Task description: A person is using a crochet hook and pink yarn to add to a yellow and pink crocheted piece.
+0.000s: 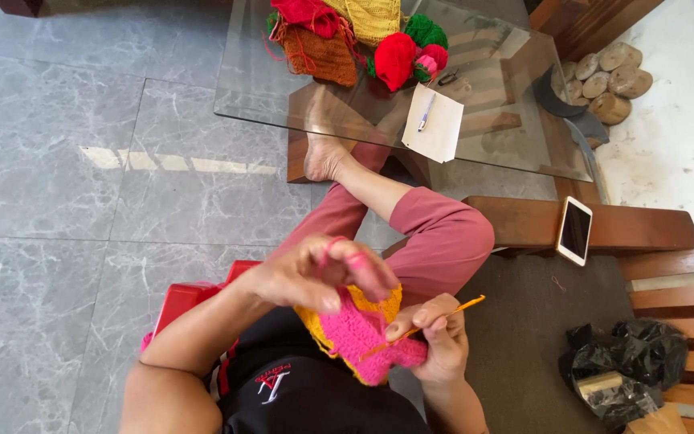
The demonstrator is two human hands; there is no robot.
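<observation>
A pink and yellow crocheted piece [359, 333] lies over my lap. My left hand [319, 273] hovers above its upper edge with pink yarn wrapped around two fingers. Lower right, my right hand [435, 341] pinches the piece's edge and grips an orange crochet hook [451, 313], whose tip points up and to the right. My crossed legs in pink trousers [435, 233] stretch toward the glass table.
A glass table [259, 96] ahead carries yarn balls [407, 52], knitted pieces [323, 52], and a paper with a pen [435, 120]. A phone [576, 231] rests on the wooden armrest. A black plastic bag [628, 370] lies on the seat at right. Grey marble floor at left.
</observation>
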